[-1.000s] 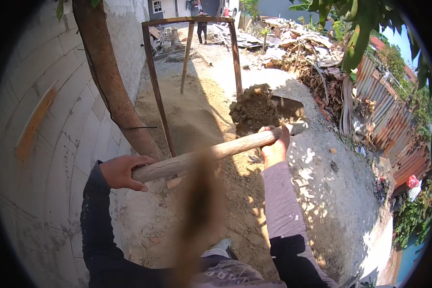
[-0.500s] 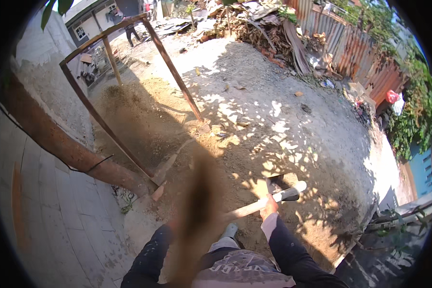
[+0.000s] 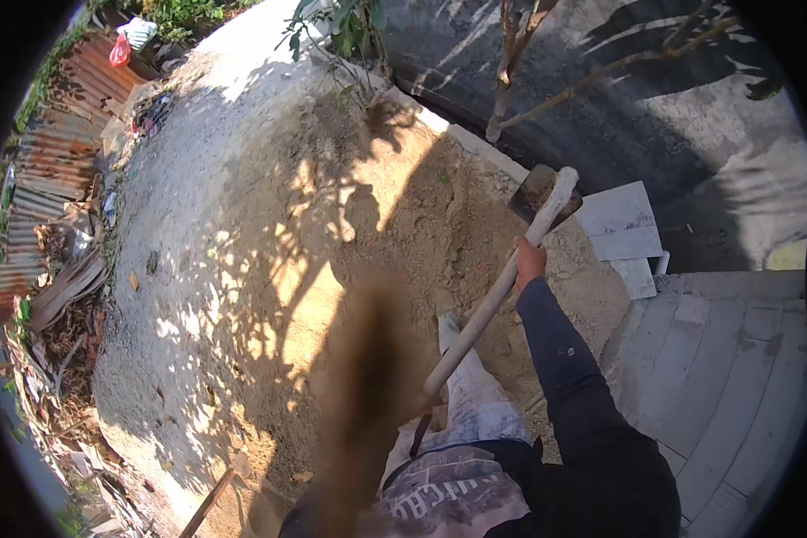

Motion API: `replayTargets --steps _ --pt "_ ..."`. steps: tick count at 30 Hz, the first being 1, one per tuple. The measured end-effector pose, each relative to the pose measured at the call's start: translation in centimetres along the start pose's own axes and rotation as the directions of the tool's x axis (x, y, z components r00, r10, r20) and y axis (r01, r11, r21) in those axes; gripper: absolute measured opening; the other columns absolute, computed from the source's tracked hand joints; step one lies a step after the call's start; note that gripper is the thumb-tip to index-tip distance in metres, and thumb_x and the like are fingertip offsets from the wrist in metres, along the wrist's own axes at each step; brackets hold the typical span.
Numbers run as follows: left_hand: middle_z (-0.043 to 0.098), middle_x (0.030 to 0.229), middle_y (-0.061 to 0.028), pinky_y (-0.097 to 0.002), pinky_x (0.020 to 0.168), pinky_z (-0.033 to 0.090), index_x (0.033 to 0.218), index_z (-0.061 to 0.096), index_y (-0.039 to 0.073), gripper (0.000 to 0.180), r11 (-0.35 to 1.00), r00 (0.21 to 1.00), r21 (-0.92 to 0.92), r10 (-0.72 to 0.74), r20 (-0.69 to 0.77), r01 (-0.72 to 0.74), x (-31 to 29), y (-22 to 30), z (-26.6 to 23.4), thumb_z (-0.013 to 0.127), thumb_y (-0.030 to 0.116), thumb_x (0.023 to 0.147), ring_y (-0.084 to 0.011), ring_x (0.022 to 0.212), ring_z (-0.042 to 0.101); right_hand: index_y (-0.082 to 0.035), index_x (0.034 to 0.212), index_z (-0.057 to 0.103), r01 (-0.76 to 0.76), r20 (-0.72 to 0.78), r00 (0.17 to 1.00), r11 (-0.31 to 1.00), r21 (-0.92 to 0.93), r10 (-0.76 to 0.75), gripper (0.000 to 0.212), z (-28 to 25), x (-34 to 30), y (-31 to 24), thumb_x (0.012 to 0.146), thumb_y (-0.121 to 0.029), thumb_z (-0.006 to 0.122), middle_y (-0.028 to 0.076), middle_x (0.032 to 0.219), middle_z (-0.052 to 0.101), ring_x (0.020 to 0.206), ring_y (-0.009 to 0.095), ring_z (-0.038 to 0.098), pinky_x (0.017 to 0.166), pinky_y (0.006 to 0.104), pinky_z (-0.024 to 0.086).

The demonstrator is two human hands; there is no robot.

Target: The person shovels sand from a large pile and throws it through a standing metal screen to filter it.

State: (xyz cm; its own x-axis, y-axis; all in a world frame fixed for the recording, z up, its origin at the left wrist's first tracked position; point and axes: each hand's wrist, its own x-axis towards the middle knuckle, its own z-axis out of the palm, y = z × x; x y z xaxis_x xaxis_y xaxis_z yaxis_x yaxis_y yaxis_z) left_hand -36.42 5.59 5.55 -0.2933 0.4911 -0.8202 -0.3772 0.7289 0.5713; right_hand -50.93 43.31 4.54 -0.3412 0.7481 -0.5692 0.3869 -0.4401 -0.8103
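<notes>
Outdoors, sand heap (image 3: 394,215) beside wall (image 3: 735,359).

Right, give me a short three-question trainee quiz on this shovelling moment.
1. True or false: the right hand grips the wooden shovel handle partway along the shaft.
2. Where is the shovel blade?
A. At the far edge of the sand pile
B. On the corrugated metal sheets
C. Raised overhead
3. Fill in: the left hand's grip is hidden by a brown ____ across the view.

Key: 1 true; 2 A; 3 blur.
</notes>
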Motion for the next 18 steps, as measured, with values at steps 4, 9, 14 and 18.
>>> replayTargets --steps 4,9,14,18 --pt "0.068 0.083 -0.0183 -0.0406 0.072 0.052 0.115 0.060 -0.002 0.061 0.966 0.968 0.102 0.244 -0.054 -0.237 13.0 17.5 -2.6 0.077 0.036 0.071 -0.0306 0.075 0.067 0.003 0.128 0.038 0.445 -0.040 0.896 0.888 0.118 -0.443 0.049 -1.8 9.3 -10.9 0.089 -0.017 0.061 0.012 0.087 0.057 0.064 0.022 0.061 0.058 0.0372 0.052" --pt "0.068 0.085 -0.0227 -0.0406 0.073 0.053 0.117 0.059 -0.001 0.060 0.951 0.957 0.136 0.287 -0.045 -0.279 29.7 27.7 -2.2 0.077 0.031 0.069 -0.0310 0.081 0.069 0.005 0.140 0.024 0.369 -0.092 0.919 0.919 -0.137 -0.383 0.066 -0.4 17.8 -5.3 0.093 -0.025 0.059 0.013 0.083 0.061 0.061 0.022 0.062 0.055 0.0376 0.052" --pt "0.062 0.069 -0.0115 -0.0361 0.050 0.048 0.101 0.060 -0.005 0.050 0.991 0.991 -0.030 -0.130 0.024 0.131 36.5 18.9 -0.2 0.082 0.028 0.071 -0.0201 0.055 0.060 0.010 0.142 0.018 -0.020 0.000 1.000 0.936 -0.351 0.021 0.070 1.9 23.5 8.3 0.096 -0.030 0.053 0.018 0.088 0.062 0.061 0.027 0.064 0.055 0.0399 0.053" --pt "0.067 0.075 -0.0133 -0.0360 0.060 0.053 0.109 0.062 -0.006 0.056 0.904 0.915 -0.143 -0.395 0.078 0.403 33.1 10.6 8.3 0.076 0.035 0.073 -0.0225 0.062 0.066 0.008 0.129 0.041 -0.228 -0.090 0.969 0.692 -0.685 0.231 0.052 -3.4 23.6 25.4 0.096 -0.029 0.056 0.013 0.081 0.060 0.062 0.025 0.062 0.054 0.0415 0.052"
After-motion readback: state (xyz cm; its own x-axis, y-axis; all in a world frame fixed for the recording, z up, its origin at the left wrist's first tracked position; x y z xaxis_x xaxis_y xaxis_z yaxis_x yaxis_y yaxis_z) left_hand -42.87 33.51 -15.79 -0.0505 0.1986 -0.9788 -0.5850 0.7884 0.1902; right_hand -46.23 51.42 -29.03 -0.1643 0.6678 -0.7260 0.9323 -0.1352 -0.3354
